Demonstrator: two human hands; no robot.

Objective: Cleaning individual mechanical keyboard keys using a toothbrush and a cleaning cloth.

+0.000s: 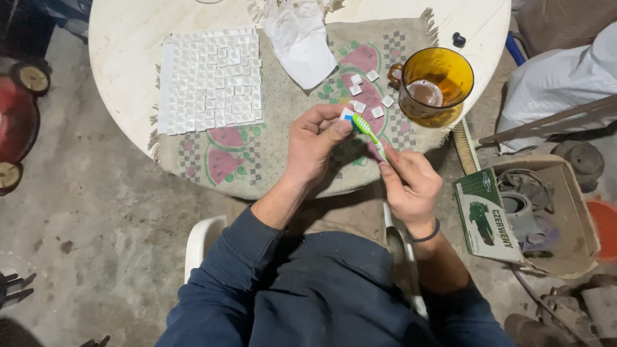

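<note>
Head view, noted from my remote station, left to right. A sheet of small white tiles (211, 80) lay on the left part of the round white table (128, 38), partly on a fringed cloth with a watermelon print (283, 115). A crumpled white rag (299, 38) sat above the middle.

The left hand (315, 144) was closed, thumb and fingertips pinching one small white tile (347, 114) over the table's near edge. The tile sat at the fingertips, mostly hidden, so I could not tell its tilt.

The right hand (410, 183) was closed on the handle of a green and white toothbrush (368, 132). I logged its long axis as diagonal, running from the grip at lower right up to the head at upper left. The head pointed at the pinched tile and touched it; the handle end disappeared inside the fingers. A dark band circled that wrist.

Loose white tiles (369, 93) lay scattered on the cloth just beyond the hands. Further right stood an amber glass mug (434, 87), and off the table an open cardboard box (546, 215) rested on the floor.
</note>
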